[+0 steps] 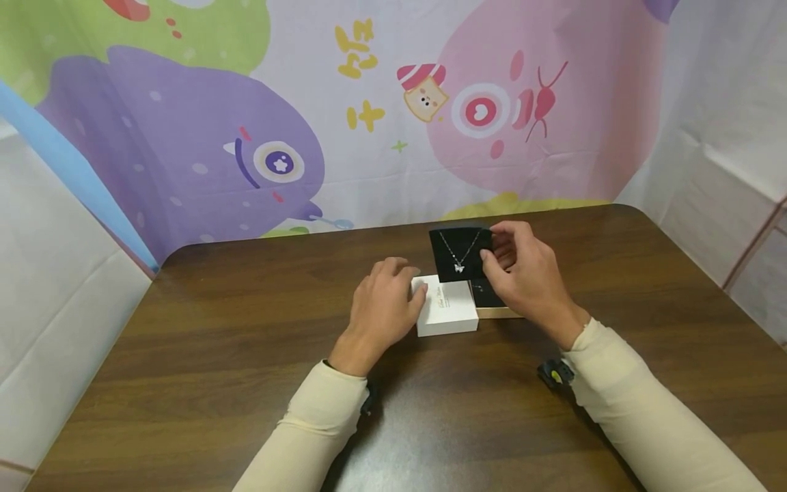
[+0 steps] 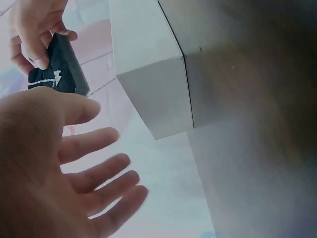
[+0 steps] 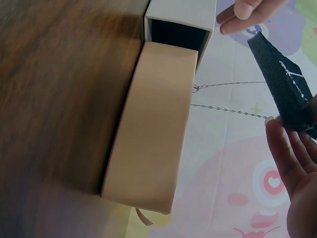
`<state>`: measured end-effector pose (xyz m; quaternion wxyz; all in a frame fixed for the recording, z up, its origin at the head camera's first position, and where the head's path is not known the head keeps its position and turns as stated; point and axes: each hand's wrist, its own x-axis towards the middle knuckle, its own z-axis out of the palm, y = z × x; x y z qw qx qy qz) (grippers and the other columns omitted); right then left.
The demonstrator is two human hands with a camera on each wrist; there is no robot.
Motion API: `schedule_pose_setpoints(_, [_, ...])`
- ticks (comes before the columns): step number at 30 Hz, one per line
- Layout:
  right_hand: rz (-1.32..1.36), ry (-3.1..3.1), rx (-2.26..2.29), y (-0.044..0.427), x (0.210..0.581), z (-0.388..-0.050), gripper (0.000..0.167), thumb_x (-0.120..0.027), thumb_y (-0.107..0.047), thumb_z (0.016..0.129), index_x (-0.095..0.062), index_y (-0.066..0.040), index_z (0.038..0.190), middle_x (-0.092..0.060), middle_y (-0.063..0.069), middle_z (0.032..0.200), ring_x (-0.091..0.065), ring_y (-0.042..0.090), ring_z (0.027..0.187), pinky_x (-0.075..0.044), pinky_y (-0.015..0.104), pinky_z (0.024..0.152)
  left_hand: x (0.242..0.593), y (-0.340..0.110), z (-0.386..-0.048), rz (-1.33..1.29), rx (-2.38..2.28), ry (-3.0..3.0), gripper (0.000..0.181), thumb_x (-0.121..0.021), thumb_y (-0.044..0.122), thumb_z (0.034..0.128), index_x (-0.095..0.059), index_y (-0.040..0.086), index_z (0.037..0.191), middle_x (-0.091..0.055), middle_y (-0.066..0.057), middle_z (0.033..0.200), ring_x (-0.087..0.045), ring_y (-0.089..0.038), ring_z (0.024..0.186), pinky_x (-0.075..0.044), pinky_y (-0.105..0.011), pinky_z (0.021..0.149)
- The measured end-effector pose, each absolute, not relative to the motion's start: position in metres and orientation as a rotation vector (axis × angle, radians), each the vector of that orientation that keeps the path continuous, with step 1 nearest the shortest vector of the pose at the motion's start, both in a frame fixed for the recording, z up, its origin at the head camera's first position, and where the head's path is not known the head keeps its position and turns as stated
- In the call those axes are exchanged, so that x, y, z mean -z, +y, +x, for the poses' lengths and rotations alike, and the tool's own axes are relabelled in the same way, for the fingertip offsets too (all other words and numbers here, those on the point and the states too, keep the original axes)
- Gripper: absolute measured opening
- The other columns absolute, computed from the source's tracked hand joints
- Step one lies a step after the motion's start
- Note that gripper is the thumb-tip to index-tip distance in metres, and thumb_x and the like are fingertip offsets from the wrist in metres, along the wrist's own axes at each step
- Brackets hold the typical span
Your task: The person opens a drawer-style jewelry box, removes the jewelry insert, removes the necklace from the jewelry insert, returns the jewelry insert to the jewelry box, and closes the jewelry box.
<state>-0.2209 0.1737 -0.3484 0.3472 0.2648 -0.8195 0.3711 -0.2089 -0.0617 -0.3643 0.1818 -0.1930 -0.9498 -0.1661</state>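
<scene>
My right hand (image 1: 530, 273) pinches the right edge of a black square pad (image 1: 453, 263) that carries a silver necklace with a butterfly pendant (image 1: 459, 267). The pad is tilted above the boxes; in the right wrist view two chain strands (image 3: 230, 110) run from it down into the tan drawer (image 3: 148, 126). That drawer is partly out of the white box sleeve (image 1: 447, 313). My left hand (image 1: 382, 301) is beside the sleeve's left side, thumb over its top; in the left wrist view its fingers (image 2: 101, 173) are spread, apart from the sleeve (image 2: 153, 84).
The boxes stand on a brown wooden table (image 1: 246, 383) with rounded back corners. Behind it hangs a cartoon-printed cloth (image 1: 381, 171). A small ribbon tab (image 3: 144, 217) sticks out at the drawer's outer end.
</scene>
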Motion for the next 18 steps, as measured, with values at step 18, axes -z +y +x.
schedule_pose_setpoints(18, [0.725,-2.067,-0.954,0.1722,0.3500,-0.2205,0.036,-0.072,0.005,0.083,-0.053,0.006,0.114,-0.065,0.011,0.084,-0.063,0.015,0.067,-0.049,0.017,0.059,0.3605,-0.0603,-0.2074,-0.538,0.606,-2.514,0.017,-0.064,0.027,0.0963,-0.079,0.017,0.096,-0.067,0.006,0.082,-0.063,-0.013,0.067,-0.048,-0.034,0.053])
